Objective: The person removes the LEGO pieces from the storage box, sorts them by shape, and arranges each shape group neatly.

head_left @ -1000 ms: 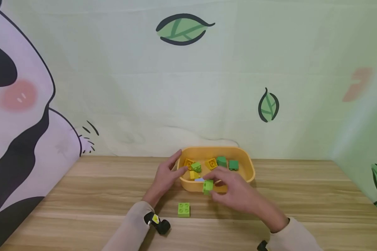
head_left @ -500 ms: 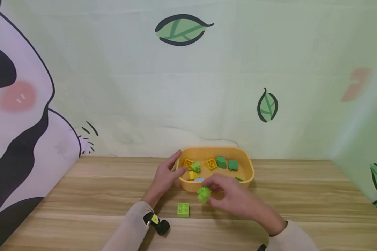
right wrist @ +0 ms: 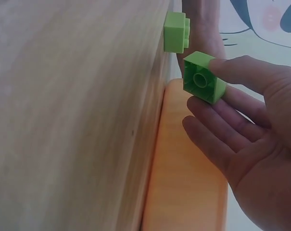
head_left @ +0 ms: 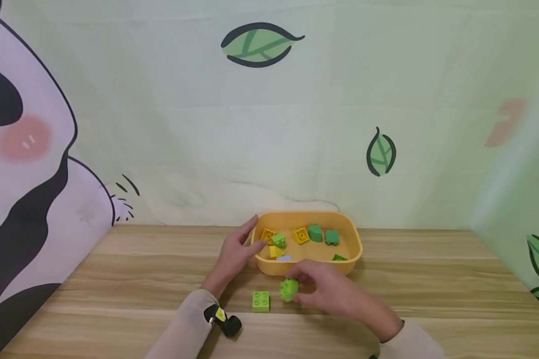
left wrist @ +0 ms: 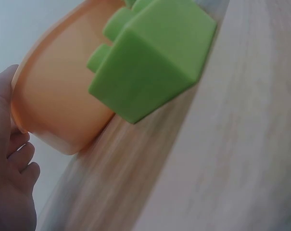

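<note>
My left hand [head_left: 235,252] holds the left end of a yellow-orange plastic bin [head_left: 274,269], its thumb over the rim. Curled fingers show beside the bin's wall [left wrist: 63,91] in the left wrist view. Just in front of the bin, my right hand [head_left: 330,289] pinches a lime-green toy building brick [head_left: 289,289] between thumb and fingers. The hollow underside of that held brick [right wrist: 201,77] shows in the right wrist view. A second lime-green brick [head_left: 260,301] sits studs up on the table, left of the held one; it looms large as a green brick [left wrist: 155,57] in the left wrist view.
Inside the bin lie yellow bricks [head_left: 301,236], dark green bricks [head_left: 332,237], a lime-green brick [head_left: 279,241] and a pale blue piece [head_left: 283,258]. The wooden table [head_left: 431,284] ends at a printed cloth backdrop [head_left: 184,124] behind the bin.
My right hand has drawn the lime-green brick away from the bin's front edge, toward me and slightly left, turning it on the way. The left hand stays on the bin.
</note>
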`<state>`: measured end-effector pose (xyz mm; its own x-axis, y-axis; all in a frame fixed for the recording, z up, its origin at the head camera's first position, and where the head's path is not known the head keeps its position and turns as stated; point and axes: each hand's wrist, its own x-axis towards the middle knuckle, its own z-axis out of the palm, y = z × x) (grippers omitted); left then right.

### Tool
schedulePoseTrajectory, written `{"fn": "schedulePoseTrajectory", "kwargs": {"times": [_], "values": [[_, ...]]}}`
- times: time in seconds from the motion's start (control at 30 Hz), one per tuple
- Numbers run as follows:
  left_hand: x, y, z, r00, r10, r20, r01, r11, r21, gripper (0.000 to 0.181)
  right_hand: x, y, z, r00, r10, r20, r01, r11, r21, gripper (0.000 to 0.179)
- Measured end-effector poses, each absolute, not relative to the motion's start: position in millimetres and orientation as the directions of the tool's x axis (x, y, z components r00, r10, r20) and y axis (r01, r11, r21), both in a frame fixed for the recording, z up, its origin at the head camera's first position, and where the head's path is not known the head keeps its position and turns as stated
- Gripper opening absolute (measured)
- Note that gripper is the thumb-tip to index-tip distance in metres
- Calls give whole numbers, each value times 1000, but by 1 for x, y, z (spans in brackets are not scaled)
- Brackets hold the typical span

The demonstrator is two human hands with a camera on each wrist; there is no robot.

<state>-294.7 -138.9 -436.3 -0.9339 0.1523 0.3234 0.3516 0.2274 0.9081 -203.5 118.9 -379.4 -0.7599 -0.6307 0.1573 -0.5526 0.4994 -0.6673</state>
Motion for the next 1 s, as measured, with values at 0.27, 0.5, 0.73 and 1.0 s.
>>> {"fn": "schedulePoseTrajectory", "kwargs": {"times": [0.27, 0.5, 0.73, 1.0], "values": [[-294, -139, -435, -939, 147, 311, 339, 246, 908, 70, -205, 118, -383, -741, -664, 99, -540, 501, -677, 29], [-294, -138, -435, -941, 149, 305, 334, 247, 909, 71, -205, 116, -387, -748, -660, 73, -518, 510, -687, 31], [-292, -138, -434, -945, 143, 293, 322, 277, 905, 71, -206, 116, -389, -752, -657, 45, -501, 527, -686, 32], [-293, -138, -435, -945, 141, 295, 323, 271, 907, 71, -205, 116, -389, -744, -666, 49, -518, 529, -673, 35]]}}
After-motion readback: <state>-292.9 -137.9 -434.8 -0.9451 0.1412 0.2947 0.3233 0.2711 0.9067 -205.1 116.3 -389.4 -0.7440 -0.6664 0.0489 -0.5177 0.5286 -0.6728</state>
